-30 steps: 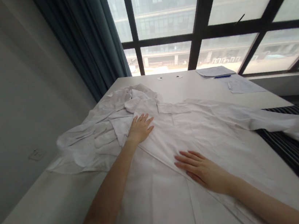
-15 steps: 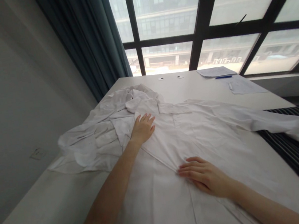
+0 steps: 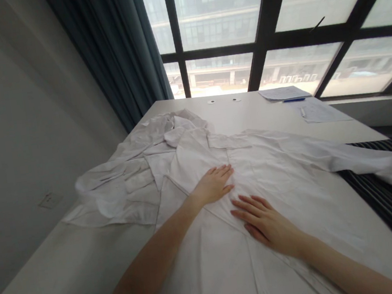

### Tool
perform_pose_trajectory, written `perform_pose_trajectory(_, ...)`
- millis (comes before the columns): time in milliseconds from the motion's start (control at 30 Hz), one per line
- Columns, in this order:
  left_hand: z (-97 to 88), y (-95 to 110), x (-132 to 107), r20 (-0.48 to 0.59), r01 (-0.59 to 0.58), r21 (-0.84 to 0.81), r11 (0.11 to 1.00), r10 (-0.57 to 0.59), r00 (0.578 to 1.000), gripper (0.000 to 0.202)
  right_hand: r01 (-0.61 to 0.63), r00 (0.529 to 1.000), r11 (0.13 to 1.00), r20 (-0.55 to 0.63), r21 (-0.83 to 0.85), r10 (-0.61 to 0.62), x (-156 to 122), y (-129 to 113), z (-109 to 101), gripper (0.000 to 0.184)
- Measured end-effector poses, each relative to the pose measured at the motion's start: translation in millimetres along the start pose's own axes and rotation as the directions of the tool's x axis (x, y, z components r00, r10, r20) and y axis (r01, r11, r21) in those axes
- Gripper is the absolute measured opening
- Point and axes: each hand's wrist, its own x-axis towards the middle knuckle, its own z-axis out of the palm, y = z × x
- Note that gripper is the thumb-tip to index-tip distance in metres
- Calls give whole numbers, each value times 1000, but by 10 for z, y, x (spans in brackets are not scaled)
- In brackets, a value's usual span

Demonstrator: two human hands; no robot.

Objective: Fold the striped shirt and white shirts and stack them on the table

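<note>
A white garment that looks like a long shirt or lab coat (image 3: 225, 259) lies spread over the table, with diagonal creases across its front. Its left part is bunched up, and one sleeve (image 3: 326, 151) stretches out to the right. My left hand (image 3: 215, 183) rests flat on the upper front, fingers stretched forward to the right. Just below and to the right, my right hand (image 3: 263, 220) lies on the cloth with its fingers extended and slightly apart. Neither hand grips the fabric.
The white table (image 3: 246, 116) runs toward the window. Papers (image 3: 285, 93) and a blue pen (image 3: 294, 100) lie at the far right. A black striped cloth (image 3: 379, 200) sits under the sleeve. A dark curtain (image 3: 114, 47) and a wall with a socket (image 3: 50, 200) are at the left.
My left hand has slid right and toward me across the cloth, nearer my right hand. My right hand has shifted slightly away from me, its fingers more spread.
</note>
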Motion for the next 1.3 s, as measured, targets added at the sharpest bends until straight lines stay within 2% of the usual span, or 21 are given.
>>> perform_pose_trajectory(233, 29, -49, -12, 10, 71, 80, 994, -72, 997, 59, -21, 1000, 1000, -20, -1, 21, -8, -8, -2, 47)
perform_pose_trajectory(500, -72, -352, -55, -5, 225, 164, 960, -228, 974, 62, -22, 999, 1000, -25, 3, 22, -17, 2, 0, 46)
perform_pose_trajectory(600, -108, -454, -77, -41, 271, 192, 943, -269, 962, 61, -23, 1000, 1000, -20, -2, 23, -16, -1, -7, 45)
perform_pose_trajectory(733, -181, -603, -123, -99, 358, 214, 909, -345, 933, 60, -23, 999, 1000, -26, 15, 24, -19, -2, -11, 45)
perform_pose_trajectory(1000, -379, -929, -244, -138, 510, 210, 834, -491, 860, 53, -16, 999, 1000, -44, 18, 17, -25, 4, -3, 45)
perform_pose_trajectory(1300, -349, -947, -236, -162, 528, 224, 819, -503, 849, 56, -21, 1000, 1000, -7, -8, 21, -17, -1, -18, 44)
